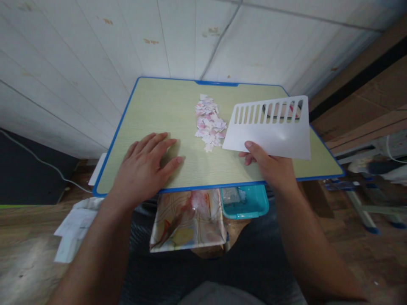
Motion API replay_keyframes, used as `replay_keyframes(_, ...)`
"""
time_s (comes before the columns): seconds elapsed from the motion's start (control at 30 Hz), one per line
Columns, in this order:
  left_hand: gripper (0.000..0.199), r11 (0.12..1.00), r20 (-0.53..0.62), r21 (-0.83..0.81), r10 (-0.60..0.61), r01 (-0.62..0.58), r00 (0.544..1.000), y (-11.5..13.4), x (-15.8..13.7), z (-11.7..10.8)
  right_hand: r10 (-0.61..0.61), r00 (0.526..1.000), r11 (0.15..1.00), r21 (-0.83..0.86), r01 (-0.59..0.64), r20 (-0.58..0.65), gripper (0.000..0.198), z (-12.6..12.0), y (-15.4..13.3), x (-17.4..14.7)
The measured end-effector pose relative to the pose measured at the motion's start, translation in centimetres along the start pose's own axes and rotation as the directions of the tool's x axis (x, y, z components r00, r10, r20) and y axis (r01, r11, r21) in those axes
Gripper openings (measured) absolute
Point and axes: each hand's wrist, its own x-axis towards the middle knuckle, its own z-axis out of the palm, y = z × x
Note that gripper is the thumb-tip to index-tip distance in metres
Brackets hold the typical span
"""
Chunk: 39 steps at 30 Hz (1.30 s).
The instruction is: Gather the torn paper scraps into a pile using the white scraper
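Note:
My left hand (148,163) rests on the tabletop (165,106) at its left front, fingers apart and holding nothing. In my right hand (269,165) is a flat white slotted plastic panel (267,137), gripped at its near edge with the thumb on top. The panel is raised over the right part of the table, a row of long slots along its far side. A heap of small torn paper scraps (210,125), white and pinkish, lies between the two hands, just left of the panel. Through the slots a dark and pink flat item (276,111) shows, mostly hidden.
Below the front edge are a patterned open bag (187,228) holding pinkish scraps and a turquoise plastic basket (251,201) with some contents. A white panelled wall (178,38) with a cable (219,42) stands behind. Papers (74,228) lie at the left.

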Motion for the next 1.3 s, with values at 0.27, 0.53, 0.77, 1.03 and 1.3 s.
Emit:
replay_keyframes(0.27, 0.061, 1.0, -0.01, 0.02, 0.013, -0.013, 1.0, -0.4, 0.0, 0.3, -0.026, 0.999, 1.0, -0.001, 0.026, 0.035, 0.043, 1.4, -1.3, 1.2)
replay_keyframes(0.53, 0.06, 1.0, -0.008, 0.025, 0.013, -0.013, 1.0, -0.2, -0.1, 0.2, -0.017, 0.997, 0.999, 0.04, 0.014, 0.07, 0.044, 3.1, -1.7, 0.9)
replay_keyframes(0.77, 0.06, 1.0, -0.019, 0.006, 0.018, -0.018, 1.0, -0.1, -0.1, 0.2, 0.007, 0.997, 1.0, -0.003, -0.007, -0.075, 0.042, 2.9, -1.2, 0.7)
replay_keyframes(1.03, 0.06, 1.0, -0.025, 0.011, 0.022, -0.022, 0.999, -0.1, -0.1, 0.2, 0.0, 0.996, 1.0, -0.002, 0.0, -0.091, 0.049, 3.1, -1.2, 0.7)
replay_keyframes(1.3, 0.06, 1.0, -0.015, 0.012, 0.008, -0.008, 1.0, -0.1, 0.0, 0.3, -0.027, 0.999, 1.0, 0.013, 0.026, 0.035, 0.05, 3.1, -1.5, 0.5)
